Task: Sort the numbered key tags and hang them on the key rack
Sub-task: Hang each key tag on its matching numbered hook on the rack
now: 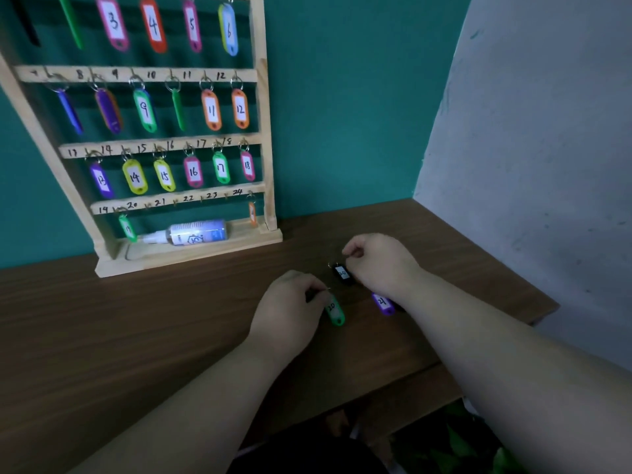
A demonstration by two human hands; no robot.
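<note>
We are counting three loose tags: green tag [336, 312] pinched by left hand [290, 311], black tag [343, 274] by right hand [380, 262], purple tag [383, 304] lying on bench [136, 323]; one bottle [195, 231] lying in key rack [205, 255].

On the key rack [268, 131] the bars [205, 75] say 8 to 12 and 14 to 24, its hanging tags [134, 176] say 3 to 6, 9, 11, 12 and 13 to 18, and toward the tabletop's [136, 319] right edge a green tag [334, 310] says 20, a purple tag [383, 303] 21, a black tag [343, 273] something blurry.
</note>
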